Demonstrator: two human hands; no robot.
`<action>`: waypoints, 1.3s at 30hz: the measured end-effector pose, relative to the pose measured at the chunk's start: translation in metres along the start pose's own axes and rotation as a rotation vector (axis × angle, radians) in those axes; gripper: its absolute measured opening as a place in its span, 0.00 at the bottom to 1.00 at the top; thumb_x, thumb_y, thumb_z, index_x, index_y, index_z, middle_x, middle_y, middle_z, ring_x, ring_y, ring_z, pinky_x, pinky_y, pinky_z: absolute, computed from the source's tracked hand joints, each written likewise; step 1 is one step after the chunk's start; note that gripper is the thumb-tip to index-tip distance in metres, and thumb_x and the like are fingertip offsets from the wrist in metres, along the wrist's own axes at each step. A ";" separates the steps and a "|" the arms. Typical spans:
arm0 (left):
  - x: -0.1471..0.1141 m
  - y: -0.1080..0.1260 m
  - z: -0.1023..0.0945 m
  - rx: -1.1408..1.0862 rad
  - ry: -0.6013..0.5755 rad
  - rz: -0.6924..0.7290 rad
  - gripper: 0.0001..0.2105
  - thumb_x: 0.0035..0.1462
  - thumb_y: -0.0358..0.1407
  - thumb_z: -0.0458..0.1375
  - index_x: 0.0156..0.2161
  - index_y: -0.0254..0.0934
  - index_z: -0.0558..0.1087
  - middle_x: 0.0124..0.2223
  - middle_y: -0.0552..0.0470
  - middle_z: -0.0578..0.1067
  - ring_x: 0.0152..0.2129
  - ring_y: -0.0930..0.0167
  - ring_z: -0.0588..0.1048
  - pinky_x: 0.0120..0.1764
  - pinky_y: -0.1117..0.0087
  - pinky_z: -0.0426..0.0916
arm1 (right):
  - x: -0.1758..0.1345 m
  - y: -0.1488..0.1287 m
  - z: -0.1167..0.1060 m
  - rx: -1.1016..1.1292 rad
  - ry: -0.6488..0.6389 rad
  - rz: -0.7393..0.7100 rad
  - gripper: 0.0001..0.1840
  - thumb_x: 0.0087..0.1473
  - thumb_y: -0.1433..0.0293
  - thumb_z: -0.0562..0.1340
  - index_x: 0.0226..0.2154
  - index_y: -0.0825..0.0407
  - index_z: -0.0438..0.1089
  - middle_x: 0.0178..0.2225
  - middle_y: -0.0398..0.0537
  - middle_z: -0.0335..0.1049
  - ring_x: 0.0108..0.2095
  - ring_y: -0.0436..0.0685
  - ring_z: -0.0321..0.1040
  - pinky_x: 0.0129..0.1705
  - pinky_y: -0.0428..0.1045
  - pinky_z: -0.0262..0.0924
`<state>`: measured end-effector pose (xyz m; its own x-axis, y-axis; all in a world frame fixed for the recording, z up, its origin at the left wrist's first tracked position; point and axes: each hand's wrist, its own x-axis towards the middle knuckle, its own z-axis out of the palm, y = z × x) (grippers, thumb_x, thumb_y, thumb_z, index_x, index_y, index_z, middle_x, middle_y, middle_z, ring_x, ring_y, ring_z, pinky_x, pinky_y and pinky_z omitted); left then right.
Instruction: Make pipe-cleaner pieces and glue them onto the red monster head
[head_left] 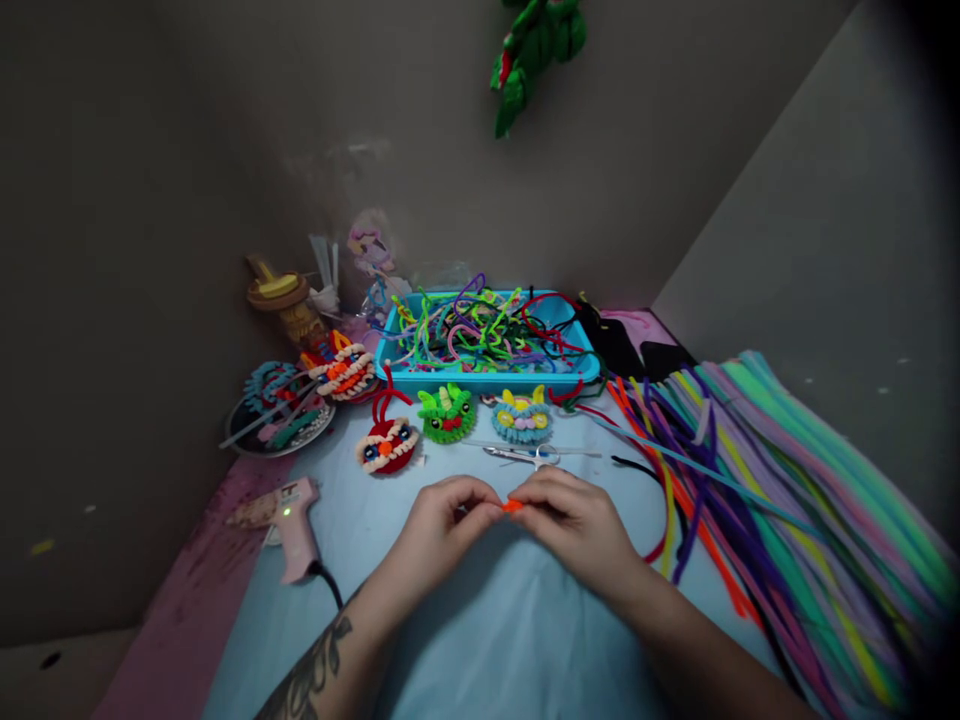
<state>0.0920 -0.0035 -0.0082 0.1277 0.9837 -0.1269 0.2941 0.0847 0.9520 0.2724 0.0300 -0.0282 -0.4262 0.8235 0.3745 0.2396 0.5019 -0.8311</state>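
Between the fingertips of both hands sits a short piece of orange pipe cleaner. My left hand pinches its left end, and my right hand holds it from the right with thumb and fingers pressed together. Most of the piece is hidden by the fingers. Just beyond the hands lies a pair of small scissors. Behind them, in a row, are a red fuzzy head figure, a green dragon-like head and a light blue head with yellow ears.
A blue tray full of tangled pipe cleaners stands at the back. Long coloured pipe cleaners cover the right side. A pink glue gun with a lit green light lies at left, near a bowl of small parts.
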 end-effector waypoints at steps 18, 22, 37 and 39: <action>0.000 -0.005 0.016 -0.470 0.006 -0.109 0.14 0.46 0.44 0.64 0.28 0.31 0.74 0.22 0.55 0.70 0.17 0.78 0.65 0.23 0.76 0.59 | -0.006 -0.003 0.023 0.475 0.170 0.166 0.08 0.50 0.66 0.66 0.36 0.46 0.75 0.29 0.43 0.62 0.28 0.49 0.63 0.27 0.45 0.63; 0.000 0.000 0.013 -0.216 0.144 -0.057 0.10 0.51 0.40 0.59 0.30 0.32 0.74 0.24 0.53 0.71 0.20 0.76 0.66 0.25 0.75 0.60 | -0.005 -0.001 0.009 -0.050 0.184 -0.117 0.16 0.52 0.74 0.63 0.44 0.46 0.72 0.32 0.45 0.65 0.31 0.51 0.64 0.31 0.47 0.63; -0.003 -0.001 0.011 0.162 0.084 0.127 0.09 0.57 0.34 0.53 0.33 0.36 0.76 0.31 0.49 0.75 0.29 0.71 0.72 0.31 0.73 0.63 | -0.002 0.002 0.004 -0.333 0.075 -0.257 0.10 0.56 0.76 0.57 0.39 0.51 0.72 0.32 0.49 0.71 0.34 0.55 0.67 0.37 0.50 0.66; -0.002 -0.003 0.012 0.122 0.094 0.096 0.08 0.57 0.35 0.54 0.34 0.36 0.75 0.32 0.49 0.75 0.30 0.71 0.72 0.32 0.73 0.64 | -0.001 0.002 0.003 -0.271 0.066 -0.213 0.10 0.55 0.76 0.58 0.37 0.50 0.73 0.31 0.48 0.71 0.34 0.54 0.68 0.37 0.50 0.66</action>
<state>0.1018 -0.0079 -0.0136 0.0729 0.9973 -0.0050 0.3987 -0.0245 0.9168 0.2704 0.0291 -0.0318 -0.4364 0.7033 0.5611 0.3777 0.7092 -0.5952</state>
